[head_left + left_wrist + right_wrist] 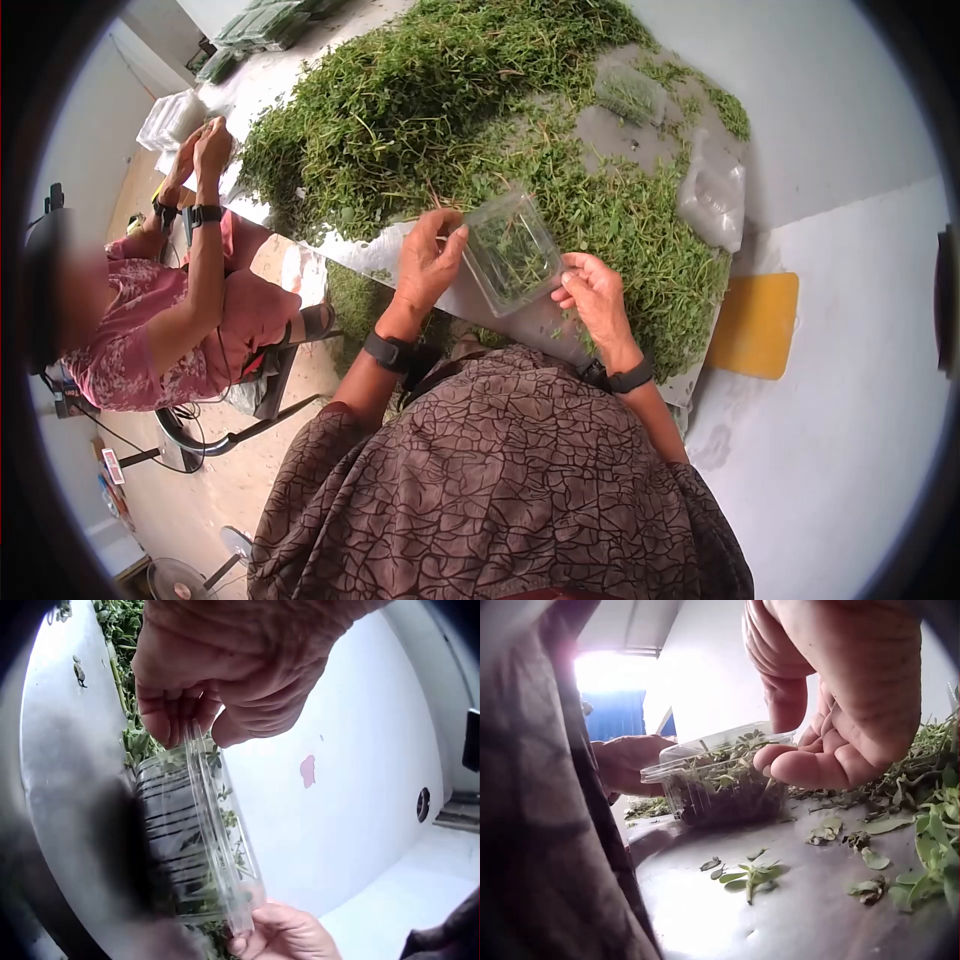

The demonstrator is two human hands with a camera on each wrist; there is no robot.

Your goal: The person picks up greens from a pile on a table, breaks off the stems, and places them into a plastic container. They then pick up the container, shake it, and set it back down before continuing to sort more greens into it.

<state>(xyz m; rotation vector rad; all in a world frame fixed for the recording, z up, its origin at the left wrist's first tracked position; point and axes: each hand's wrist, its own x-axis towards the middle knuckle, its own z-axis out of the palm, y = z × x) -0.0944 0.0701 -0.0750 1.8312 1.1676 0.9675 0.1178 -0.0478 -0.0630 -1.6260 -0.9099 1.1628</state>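
Observation:
A clear plastic clamshell box [510,255] with leafy green sprigs inside is held low over the front edge of the table. My left hand [432,258] pinches its rim at one end, thumb against the bent fingers in the left wrist view. At the opposite end, my right hand [595,300] holds the corner between thumb and fingers. The lid [739,739] lies over the greens, slanting in the right wrist view. Loose leaves [754,879] are scattered on the grey tabletop [705,919] below the box.
A large heap of cut greens [400,100] covers much of the table. Another filled box [630,92] and a clear plastic container [712,195] stand at the right. A yellow board [755,325] lies beyond the table's right side. Another person [140,330] works at the left, near stacked boxes [170,120].

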